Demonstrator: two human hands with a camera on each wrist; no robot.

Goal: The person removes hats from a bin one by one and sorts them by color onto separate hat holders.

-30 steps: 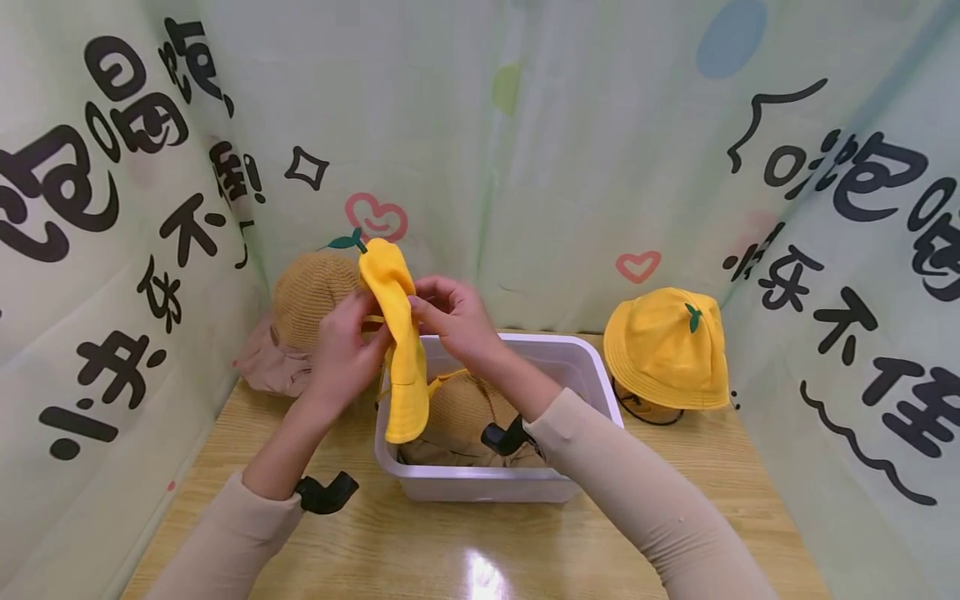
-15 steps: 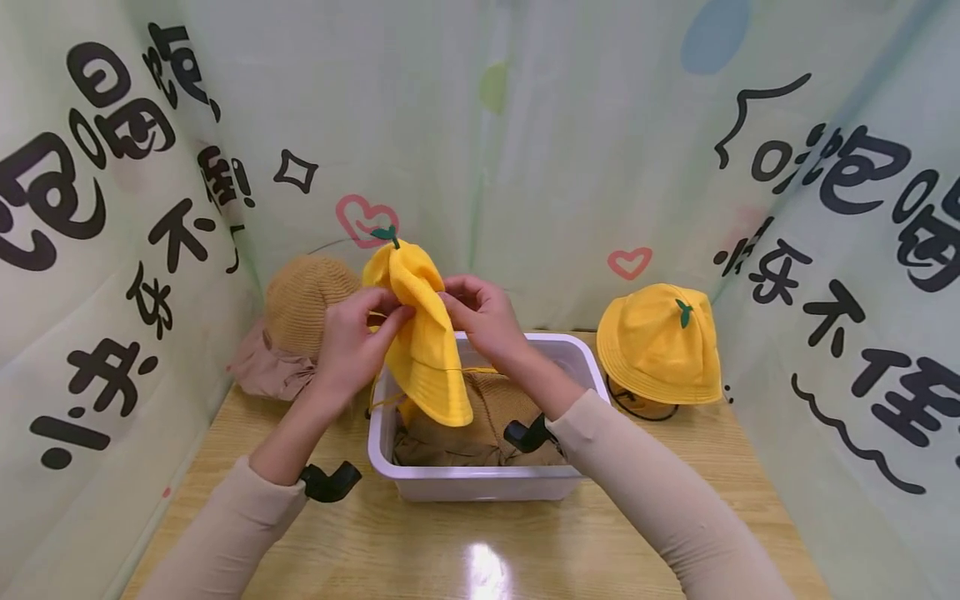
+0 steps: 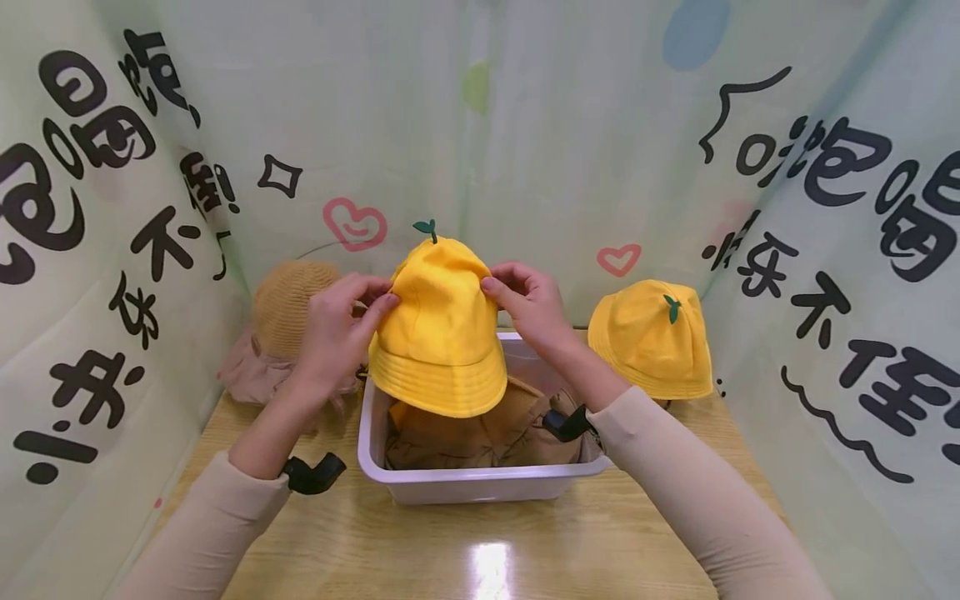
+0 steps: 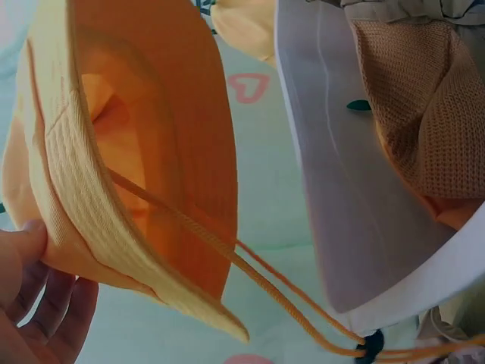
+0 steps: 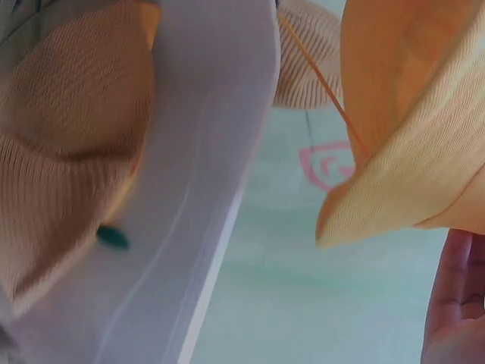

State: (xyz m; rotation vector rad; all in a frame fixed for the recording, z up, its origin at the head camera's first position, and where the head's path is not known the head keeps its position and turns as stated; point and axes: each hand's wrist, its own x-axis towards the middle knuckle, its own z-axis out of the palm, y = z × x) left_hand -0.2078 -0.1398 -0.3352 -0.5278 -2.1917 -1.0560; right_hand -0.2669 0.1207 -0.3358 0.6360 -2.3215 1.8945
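Note:
A yellow bucket hat with a green sprout on its crown is held up above the bin, brim downward. My left hand pinches its left side between thumb and fingers. On the opposite side, my right hand pinches the cloth near the crown. From inside the hat, an orange cord runs down to a dark toggle, as the left wrist view shows. Below is a white-lilac plastic bin holding a tan knit hat with brown cloth. A green leaf tip also shows inside the bin.
At the back right stands another yellow bucket hat with a sprout. A tan knit hat with pinkish cloth sits at the back left. Printed curtains enclose the wooden table at the back and sides.
The yellow hat has turned from edge-on to facing me, its brim spreading out. Both hands have shifted apart around it, the right hand moving rightward with it.

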